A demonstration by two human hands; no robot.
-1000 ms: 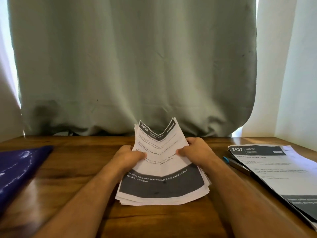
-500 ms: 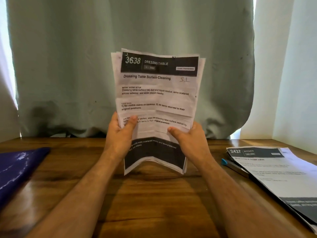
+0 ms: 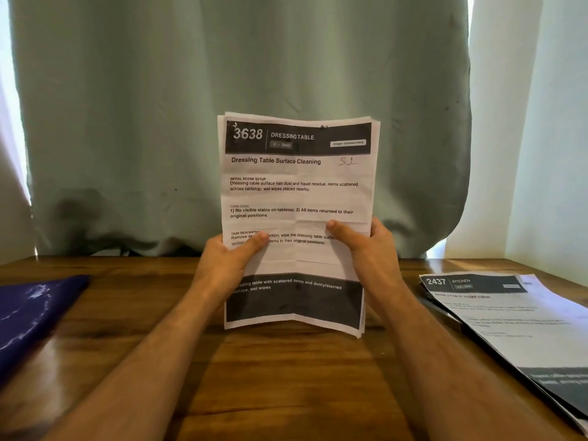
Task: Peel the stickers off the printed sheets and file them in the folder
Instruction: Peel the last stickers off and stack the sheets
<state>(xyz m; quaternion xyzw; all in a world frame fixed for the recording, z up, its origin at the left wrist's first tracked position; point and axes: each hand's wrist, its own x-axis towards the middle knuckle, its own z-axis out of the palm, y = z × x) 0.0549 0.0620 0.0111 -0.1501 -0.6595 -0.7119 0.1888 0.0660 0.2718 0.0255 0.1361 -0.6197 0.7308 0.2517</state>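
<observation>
A stack of printed sheets (image 3: 299, 192) stands upright in front of me, its bottom edge resting on the wooden table (image 3: 286, 377). The top sheet reads "3638 DRESSING TABLE". My left hand (image 3: 227, 268) grips the stack's left edge with the thumb across the text. My right hand (image 3: 369, 249) grips the right edge, thumb on the front. A small white sticker (image 3: 347, 143) sits in the dark header at the upper right. A dark blue folder (image 3: 28, 316) lies flat at the table's left edge.
A second pile of printed sheets (image 3: 515, 326), headed "2437 KITCHEN", lies at the right with a dark pen (image 3: 440, 311) partly under its left edge. A pale green curtain (image 3: 241, 90) hangs behind the table.
Both hands raised the stack from lying curled on the table to upright, then lowered it until its bottom edge met the tabletop.
</observation>
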